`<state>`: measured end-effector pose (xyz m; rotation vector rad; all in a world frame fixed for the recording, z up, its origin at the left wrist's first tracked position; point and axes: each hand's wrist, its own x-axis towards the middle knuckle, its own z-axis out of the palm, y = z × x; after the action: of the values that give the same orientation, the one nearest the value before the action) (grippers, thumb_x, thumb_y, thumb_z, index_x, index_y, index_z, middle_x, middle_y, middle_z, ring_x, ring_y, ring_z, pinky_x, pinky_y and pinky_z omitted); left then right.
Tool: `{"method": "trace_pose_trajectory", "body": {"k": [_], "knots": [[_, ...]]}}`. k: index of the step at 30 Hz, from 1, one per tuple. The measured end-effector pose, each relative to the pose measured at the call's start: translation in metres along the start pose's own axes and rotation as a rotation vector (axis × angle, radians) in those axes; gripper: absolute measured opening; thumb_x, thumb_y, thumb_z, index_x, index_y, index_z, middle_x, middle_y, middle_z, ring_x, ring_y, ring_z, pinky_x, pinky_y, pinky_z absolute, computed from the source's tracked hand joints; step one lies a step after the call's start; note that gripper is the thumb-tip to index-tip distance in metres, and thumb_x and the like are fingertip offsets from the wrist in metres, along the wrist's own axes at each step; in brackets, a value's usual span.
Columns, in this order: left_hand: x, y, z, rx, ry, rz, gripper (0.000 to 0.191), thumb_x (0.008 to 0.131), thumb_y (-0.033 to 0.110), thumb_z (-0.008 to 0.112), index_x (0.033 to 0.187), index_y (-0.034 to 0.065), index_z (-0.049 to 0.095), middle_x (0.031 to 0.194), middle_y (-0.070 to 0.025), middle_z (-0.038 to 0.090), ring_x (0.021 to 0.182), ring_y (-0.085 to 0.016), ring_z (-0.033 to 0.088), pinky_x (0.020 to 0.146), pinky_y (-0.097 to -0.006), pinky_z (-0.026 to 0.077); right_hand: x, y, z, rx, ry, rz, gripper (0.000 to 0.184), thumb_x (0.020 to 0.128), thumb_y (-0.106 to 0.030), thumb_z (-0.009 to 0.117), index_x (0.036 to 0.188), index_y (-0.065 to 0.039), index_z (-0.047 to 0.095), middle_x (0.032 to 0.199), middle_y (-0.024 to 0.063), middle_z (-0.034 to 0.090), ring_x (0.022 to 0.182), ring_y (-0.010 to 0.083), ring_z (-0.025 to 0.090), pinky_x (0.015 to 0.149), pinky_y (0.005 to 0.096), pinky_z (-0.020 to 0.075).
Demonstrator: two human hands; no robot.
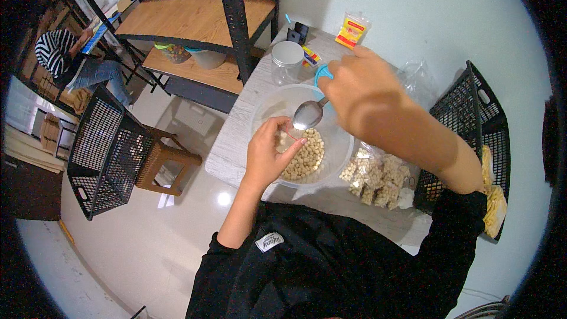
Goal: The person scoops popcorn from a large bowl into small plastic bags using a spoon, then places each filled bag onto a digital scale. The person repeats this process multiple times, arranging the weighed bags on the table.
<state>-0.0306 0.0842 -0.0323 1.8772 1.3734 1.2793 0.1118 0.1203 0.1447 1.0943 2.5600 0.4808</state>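
Note:
My left hand (272,148) pinches a small clear plastic bag with a red line along its mouth (290,135). The bag is held above a translucent plastic tub (335,158). Pale, round, bead-like food pieces (305,161) lie at the bottom of the tub. In my right hand (359,84) is a metal spoon (308,114), its bowl just over the bag's mouth with no pieces visible in it. A turquoise plastic item (324,72), partly hidden, shows behind my right fingers. Filled clear bags of similar pieces (376,179) lie right of the tub.
A clear jar with a silver lid (285,60) and a yellow-red packet (353,30) stand at the table's back. A black plastic crate (460,97) with yellow food packs is at right. Another crate (106,150) rests by a brown stool (166,159). A person (75,62) sits beyond the shelf (195,20).

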Motion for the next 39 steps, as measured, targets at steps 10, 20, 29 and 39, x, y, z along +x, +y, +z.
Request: {"method": "trace_pose_trajectory", "body": {"k": [10,20,29,39], "knots": [[-0.007,-0.01,-0.001,-0.157,0.032,-0.022,0.036,0.076,0.019,0.065,0.101,0.0018,0.046,0.088,-0.0123,0.054,0.078,-0.024,0.054,0.071,-0.0322,0.043,0.035,0.002,0.078,-0.034,0.085,0.067,0.013,0.071,-0.013,0.056,0.074,-0.007,0.066,0.077,0.0125,0.062,0.075,0.0249,0.059,0.069,0.0342,0.0425],[-0.01,-0.012,-0.002,-0.321,0.135,0.005,0.032,0.081,0.009,0.052,0.106,-0.0008,0.037,0.098,-0.0149,0.042,0.089,-0.022,0.044,0.083,-0.0324,0.036,0.099,-0.062,0.22,0.126,0.043,-0.139,0.012,0.069,-0.023,0.058,0.069,-0.014,0.067,0.074,0.0081,0.062,0.073,0.0215,0.06,0.07,0.0353,0.0394],[-0.009,-0.016,-0.002,-0.304,0.15,0.015,0.032,0.085,0.018,0.049,0.111,-0.001,0.043,0.103,-0.0165,0.049,0.096,-0.027,0.049,0.086,-0.0352,0.038,0.094,-0.054,0.221,0.195,-0.121,-0.264,0.013,0.072,-0.018,0.056,0.079,-0.014,0.066,0.081,0.0058,0.065,0.077,0.0206,0.062,0.073,0.0359,0.0404],[-0.01,-0.019,0.0,-0.316,0.167,0.019,0.039,0.087,0.024,0.048,0.116,-0.0017,0.041,0.109,-0.016,0.048,0.099,-0.025,0.05,0.089,-0.0348,0.036,0.086,-0.053,0.227,0.334,-0.337,-0.367,0.019,0.067,-0.015,0.057,0.083,-0.01,0.066,0.083,0.0112,0.064,0.08,0.0264,0.062,0.069,0.0383,0.0463]]}}
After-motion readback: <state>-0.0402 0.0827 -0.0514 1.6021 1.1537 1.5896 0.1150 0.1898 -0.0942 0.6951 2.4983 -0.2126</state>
